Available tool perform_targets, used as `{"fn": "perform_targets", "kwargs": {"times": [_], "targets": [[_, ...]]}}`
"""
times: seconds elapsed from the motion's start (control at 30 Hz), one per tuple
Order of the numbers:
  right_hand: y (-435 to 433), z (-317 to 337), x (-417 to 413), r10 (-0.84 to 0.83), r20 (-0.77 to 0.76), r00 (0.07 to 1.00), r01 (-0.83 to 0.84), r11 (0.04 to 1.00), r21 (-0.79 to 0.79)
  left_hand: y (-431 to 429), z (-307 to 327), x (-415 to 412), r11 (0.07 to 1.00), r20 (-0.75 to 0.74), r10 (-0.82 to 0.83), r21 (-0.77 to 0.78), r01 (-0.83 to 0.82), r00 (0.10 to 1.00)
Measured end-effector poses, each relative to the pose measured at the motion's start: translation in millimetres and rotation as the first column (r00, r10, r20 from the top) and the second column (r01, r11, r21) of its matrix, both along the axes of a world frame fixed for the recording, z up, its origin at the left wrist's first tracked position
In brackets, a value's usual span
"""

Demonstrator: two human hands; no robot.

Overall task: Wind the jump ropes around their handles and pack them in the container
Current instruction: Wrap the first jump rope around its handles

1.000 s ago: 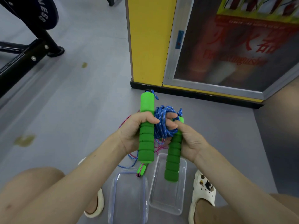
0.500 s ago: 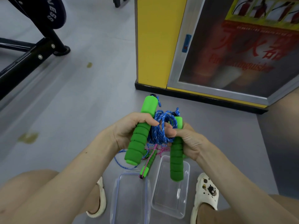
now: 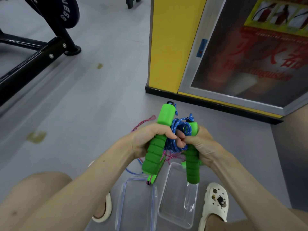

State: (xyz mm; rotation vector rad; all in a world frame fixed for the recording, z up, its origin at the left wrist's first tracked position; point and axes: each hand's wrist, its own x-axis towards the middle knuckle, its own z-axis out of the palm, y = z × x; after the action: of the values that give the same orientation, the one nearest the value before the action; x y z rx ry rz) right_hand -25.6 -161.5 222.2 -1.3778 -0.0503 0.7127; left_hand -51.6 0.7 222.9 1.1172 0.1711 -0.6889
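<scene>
The left hand (image 3: 146, 139) wraps one green handle (image 3: 155, 157). The right hand (image 3: 201, 145) wraps the other handle (image 3: 192, 167) and pinches the blue rope (image 3: 179, 130) coiled between them, above the container (image 3: 176, 205) on the floor (image 3: 100, 114). The splayed handles may let loops slide off and snag the pink rope (image 3: 145, 121).

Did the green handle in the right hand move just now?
Yes. The handle swung right at its lower end: it hung over the middle of the clear box, now over its right edge.

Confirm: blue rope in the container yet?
No, the blue rope sits bunched between handles gripped by the left hand and right hand.
</scene>
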Motion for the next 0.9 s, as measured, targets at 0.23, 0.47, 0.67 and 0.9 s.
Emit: {"fn": "perform_targets", "kwargs": {"times": [0.23,0.47,0.67,0.9], "targets": [[-4,-5,1,-0.138,0.028,0.99,0.14,0.987,-0.084,-10,4,5,0.996,-0.018,0.046,0.079,-0.045,0.999],[-18,-2,9,-0.14,0.079,0.987,0.152,0.974,-0.169,-28,11,8,0.978,0.049,0.1,0.181,-0.108,0.994],[-25,0,19,-0.325,0.083,0.942,0.336,0.916,-0.221,-23,1,16,0.806,0.239,0.206,0.509,-0.303,0.949],[-44,6,29,-0.439,-0.17,0.882,0.361,0.863,-0.354,9,-5,9,0.781,0.059,0.48,0.426,-0.457,0.875]]}}
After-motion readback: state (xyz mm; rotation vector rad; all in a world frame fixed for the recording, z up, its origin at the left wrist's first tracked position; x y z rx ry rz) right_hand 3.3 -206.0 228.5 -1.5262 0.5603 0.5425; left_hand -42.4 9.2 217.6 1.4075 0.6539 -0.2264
